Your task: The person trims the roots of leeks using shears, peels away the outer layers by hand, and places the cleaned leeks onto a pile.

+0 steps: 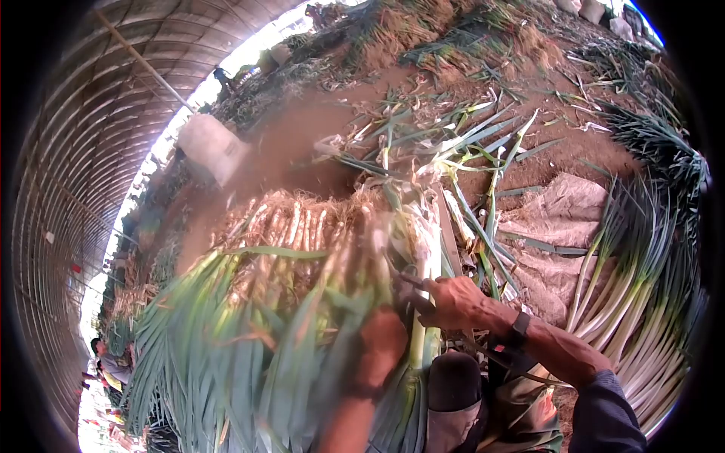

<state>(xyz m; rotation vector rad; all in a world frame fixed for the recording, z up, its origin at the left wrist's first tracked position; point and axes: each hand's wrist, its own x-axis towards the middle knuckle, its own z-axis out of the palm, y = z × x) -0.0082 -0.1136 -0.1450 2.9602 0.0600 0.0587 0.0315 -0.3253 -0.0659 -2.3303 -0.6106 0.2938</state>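
Note:
My left hand (383, 332) is smeared by motion and lies over the green leaves of the long green onions (291, 234), right beside a stalk. My right hand (457, 300), with a dark band on its wrist, is closed at the thick pale stalks (424, 249) just right of the pile. Dark narrow shapes (411, 289) stick out at its fingertips; I cannot tell what they are. The onions lie side by side, with brown roots and soil at the far end and leaves spread toward me.
At right, cleaner white-stemmed onions (627, 294) lie by a crumpled sack (563, 219). Stripped leaves (483, 158) litter the soil ahead. A whitish sack (208, 143) stands at the left. More onion heaps (423, 34) lie farther back. My dark shoe (455, 385) is close below my right hand.

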